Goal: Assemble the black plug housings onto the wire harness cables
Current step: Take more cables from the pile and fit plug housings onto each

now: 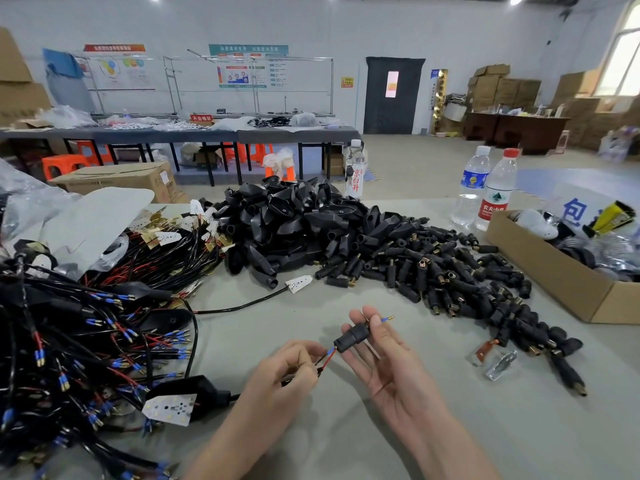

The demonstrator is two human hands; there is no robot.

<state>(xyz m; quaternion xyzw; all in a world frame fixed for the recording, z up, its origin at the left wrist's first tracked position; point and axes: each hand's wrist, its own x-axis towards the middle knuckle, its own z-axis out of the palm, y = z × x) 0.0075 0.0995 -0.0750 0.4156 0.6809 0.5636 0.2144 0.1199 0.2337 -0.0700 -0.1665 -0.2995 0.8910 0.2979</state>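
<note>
Grey surface (346,427) spreads beneath both hands. Left of the left hand (287,372) sprawls a tangled heap of wire harness cables (86,341), many with blue-sleeved ends. Beyond the hands rises a mound of large black covers (294,230). Beyond the right hand (391,372), trailing off to its right, lies a spread of small black plugs (450,282). Further right stands a cardboard box (554,278), with two water bottles (497,192) beyond it.

The hands are close together but not touching. The left hand pinches red and black wires (327,358), which reach the near end of a black plug housing (351,337). That housing lies across the near-straight fingers of the palm-up right hand; whether the thumb clamps it cannot be told. A blue-sleeved terminal (387,319) shows just past the right fingertips.
</note>
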